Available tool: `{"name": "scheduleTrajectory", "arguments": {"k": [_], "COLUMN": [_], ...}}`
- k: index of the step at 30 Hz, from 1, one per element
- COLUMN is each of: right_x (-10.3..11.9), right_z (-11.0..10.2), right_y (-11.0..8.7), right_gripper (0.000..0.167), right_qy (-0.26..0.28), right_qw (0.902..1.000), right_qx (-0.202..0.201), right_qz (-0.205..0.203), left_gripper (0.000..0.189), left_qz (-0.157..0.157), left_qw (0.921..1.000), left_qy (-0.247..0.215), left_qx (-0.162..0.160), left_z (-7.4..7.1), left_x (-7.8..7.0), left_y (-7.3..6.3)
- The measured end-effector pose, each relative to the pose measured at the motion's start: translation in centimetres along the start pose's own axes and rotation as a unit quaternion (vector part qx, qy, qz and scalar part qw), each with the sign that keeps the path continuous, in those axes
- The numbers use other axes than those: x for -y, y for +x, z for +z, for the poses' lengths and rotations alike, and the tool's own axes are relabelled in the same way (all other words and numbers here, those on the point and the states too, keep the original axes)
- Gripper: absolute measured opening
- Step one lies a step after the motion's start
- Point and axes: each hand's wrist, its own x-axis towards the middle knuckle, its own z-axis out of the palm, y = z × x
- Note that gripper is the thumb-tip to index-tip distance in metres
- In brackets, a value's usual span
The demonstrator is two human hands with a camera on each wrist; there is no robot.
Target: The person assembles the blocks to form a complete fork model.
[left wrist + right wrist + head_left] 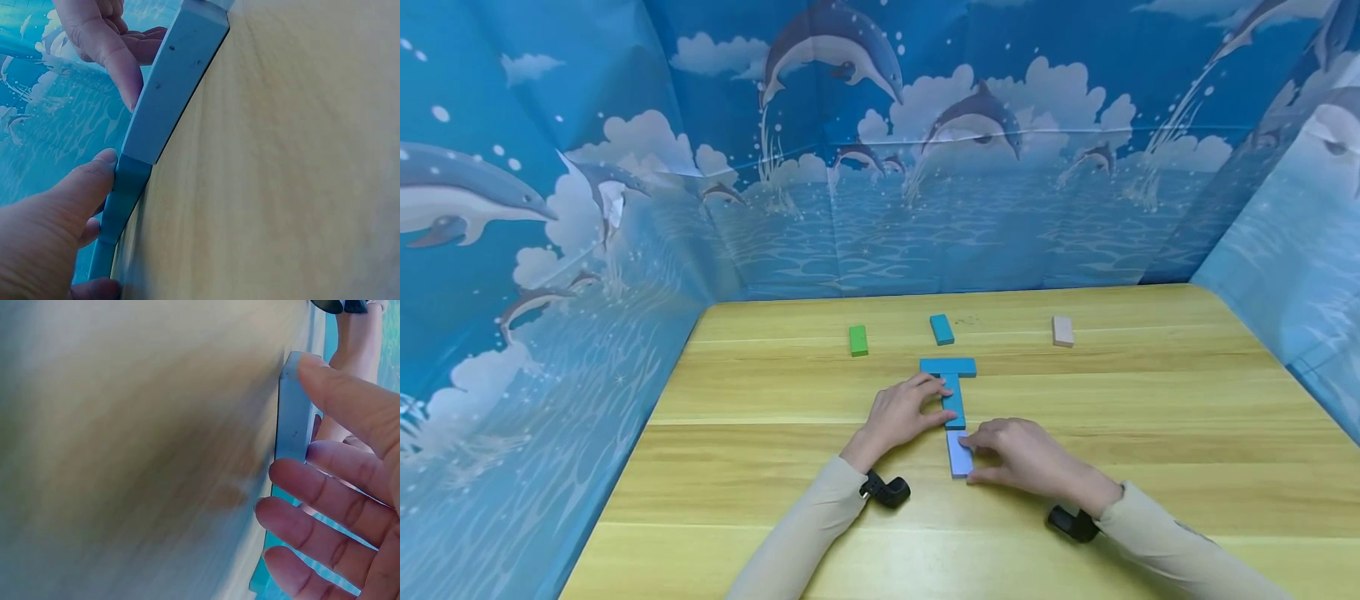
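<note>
Several flat blocks form a T-shaped line on the table. A blue crossbar block [947, 367] lies at the far end. Below it runs a lengthwise blue block [952, 402], which my left hand [904, 412] touches from the left with thumb and fingertips. End to end with it is a lavender block [959, 455], closest to me. My right hand [1024, 457] holds this one from the right, thumb at its near end and index finger towards its far end. In the right wrist view, the other fingers [309, 528] spread beside the line.
Further back lie a green block [858, 341], another blue block [942, 329] and a pale beige block [1062, 331]. The wooden table [737, 467] meets a dolphin-print backdrop [880, 225] at the back and sides. Black cameras [887, 490] sit at both wrists.
</note>
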Motion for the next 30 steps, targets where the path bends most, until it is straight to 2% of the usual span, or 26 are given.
{"name": "scheduleTrajectory", "arguments": {"k": [30], "right_x": [-0.51], "right_z": [0.42], "right_y": [0.21], "right_gripper": [0.048], "right_qy": [-0.007], "right_qw": [0.9999], "right_qx": [-0.012], "right_qz": [0.007], "left_gripper": [0.045], "left_qz": [-0.001], "left_qw": [1.0], "left_qy": [0.003], "left_qx": [-0.001], "left_z": [-0.15], "left_x": [-0.05], "left_y": [0.02]}}
